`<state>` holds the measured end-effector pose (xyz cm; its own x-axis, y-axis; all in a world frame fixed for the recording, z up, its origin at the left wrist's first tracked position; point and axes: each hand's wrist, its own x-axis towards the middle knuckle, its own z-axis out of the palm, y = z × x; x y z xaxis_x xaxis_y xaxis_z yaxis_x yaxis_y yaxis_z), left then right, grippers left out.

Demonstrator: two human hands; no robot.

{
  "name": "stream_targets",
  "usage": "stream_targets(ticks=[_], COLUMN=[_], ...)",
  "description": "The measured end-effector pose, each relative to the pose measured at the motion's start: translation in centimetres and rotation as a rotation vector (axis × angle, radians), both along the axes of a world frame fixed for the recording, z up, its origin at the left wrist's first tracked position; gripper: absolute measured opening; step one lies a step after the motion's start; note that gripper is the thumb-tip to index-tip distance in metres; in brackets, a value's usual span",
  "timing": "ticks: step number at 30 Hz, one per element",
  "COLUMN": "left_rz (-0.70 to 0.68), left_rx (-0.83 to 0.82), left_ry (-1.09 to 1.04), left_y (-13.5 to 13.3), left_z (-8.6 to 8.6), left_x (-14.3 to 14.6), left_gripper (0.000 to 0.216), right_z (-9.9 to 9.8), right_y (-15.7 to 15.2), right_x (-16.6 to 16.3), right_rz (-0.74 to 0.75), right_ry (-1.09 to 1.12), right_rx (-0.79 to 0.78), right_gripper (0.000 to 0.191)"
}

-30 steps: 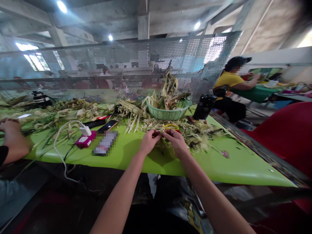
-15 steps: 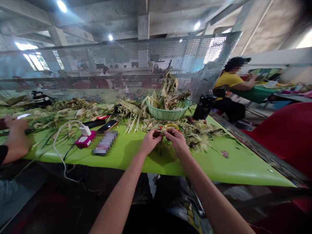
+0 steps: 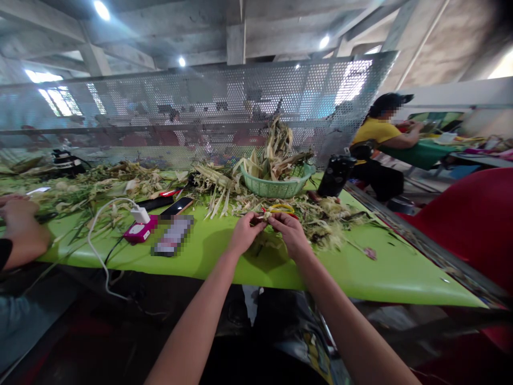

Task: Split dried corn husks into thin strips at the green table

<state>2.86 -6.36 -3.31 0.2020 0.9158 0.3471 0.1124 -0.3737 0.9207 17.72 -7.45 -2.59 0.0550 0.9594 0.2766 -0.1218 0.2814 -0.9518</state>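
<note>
husk piece, pinched by both hands, phone screen pixelated, unreadable

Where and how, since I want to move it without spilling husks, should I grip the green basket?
Probably grip the green basket by its rim, near the left and right ends, coming from the near side. It sits upright with flared walls, its front mostly unobstructed, while husks heap above the rim, hampering a reach from above.

Looks forward and down from head height, near left hand and right hand, facing the mesh.
</note>
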Motion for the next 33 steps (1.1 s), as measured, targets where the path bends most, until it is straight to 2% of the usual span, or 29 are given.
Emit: stream_targets(ticks=[8,16,27,33], left_rz=[0.0,0.062,-0.034,-0.022], left_rx=[0.033,-0.02,-0.005,-0.002], left_ry=[0.027,-0.006,-0.056,-0.018], left_y=[-0.15,-0.29,-0.07,-0.31], left_z=[-0.02,0.38,-0.08,0.09], left_x=[0.07,0.12,0.1,0.07], left_gripper=[0.018,0.018,0.024,0.022], right_z=[0.11,0.34,0.4,0.23], right_y=[0.12,-0.1,-0.18,-0.11], right_x=[0.13,-0.22,0.02,0.04], right_rz=[0.024,-0.059,-0.079,-0.104], right_ry=[-0.02,0.004,0.019,0.024], right_rx=[0.002,0.034,0.04,0.05], right_gripper=[0.025,0.028,0.023,0.024])
